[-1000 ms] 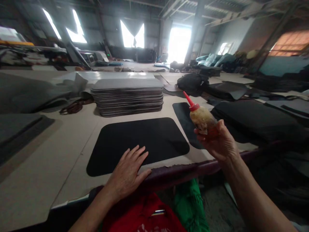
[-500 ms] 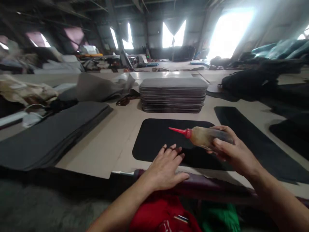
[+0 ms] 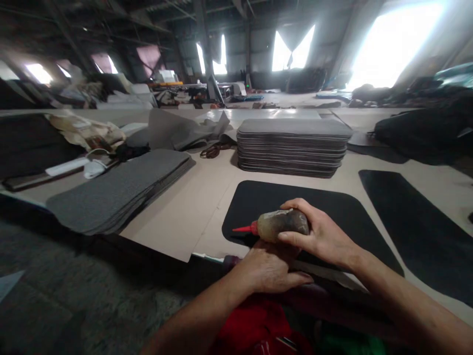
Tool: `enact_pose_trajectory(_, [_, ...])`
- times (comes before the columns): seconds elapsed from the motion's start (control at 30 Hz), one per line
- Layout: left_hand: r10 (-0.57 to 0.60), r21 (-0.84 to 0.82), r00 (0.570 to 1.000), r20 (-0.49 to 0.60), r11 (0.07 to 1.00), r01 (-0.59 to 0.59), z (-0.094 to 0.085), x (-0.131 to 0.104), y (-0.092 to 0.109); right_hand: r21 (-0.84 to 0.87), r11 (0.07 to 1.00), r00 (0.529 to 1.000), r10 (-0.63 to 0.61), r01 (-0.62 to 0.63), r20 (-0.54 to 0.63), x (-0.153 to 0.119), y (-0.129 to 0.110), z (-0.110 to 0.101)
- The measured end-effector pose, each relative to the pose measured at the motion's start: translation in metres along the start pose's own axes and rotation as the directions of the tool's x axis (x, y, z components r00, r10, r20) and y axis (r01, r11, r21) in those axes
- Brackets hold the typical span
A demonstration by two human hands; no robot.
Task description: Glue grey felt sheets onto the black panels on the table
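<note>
A black rounded panel (image 3: 332, 207) lies flat on the table (image 3: 177, 212) in front of me. Above its left part my right hand (image 3: 314, 229) grips a squeeze bottle (image 3: 277, 224) with a red pointed nozzle (image 3: 244, 229) aimed left. The nozzle tip is low over the panel's near left area; whether it touches is unclear. My left hand (image 3: 269, 266) rests at the panel's near edge, palm down, its thumb stretched out to the right. The bottle and right hand hide its other fingertips.
Behind the panel stands a neat stack of grey pieces (image 3: 291, 148). More layered grey sheets (image 3: 125, 187) lie at left, near a white object (image 3: 95, 169). A long black piece (image 3: 417, 217) is at right, dark material (image 3: 424, 128) beyond it.
The bottle in my right hand has moved left and down, over my left hand, its nozzle now nearer the panel. The camera view has turned left.
</note>
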State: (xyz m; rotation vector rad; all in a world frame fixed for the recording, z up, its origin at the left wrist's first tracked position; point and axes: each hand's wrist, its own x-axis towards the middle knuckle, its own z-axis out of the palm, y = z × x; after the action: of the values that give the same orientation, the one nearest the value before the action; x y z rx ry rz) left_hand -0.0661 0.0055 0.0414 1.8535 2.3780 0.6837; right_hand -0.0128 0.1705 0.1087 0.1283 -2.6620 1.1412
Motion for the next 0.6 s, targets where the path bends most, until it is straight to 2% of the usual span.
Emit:
enact_pose_trajectory(0.23, [-0.013,-0.021,1.0,-0.018,1.0,0.012,0.001,0.001,0.001,-0.077,0.995,0.997,-0.066,0.069,0.041,0.014,0.002,0.01])
enact_pose_trajectory(0.6, [0.007,-0.055,1.0,0.017,0.998,-0.006,-0.006,0.004,0.003,-0.161,0.962,0.974,-0.21,0.222,0.09,0.033,0.0,0.017])
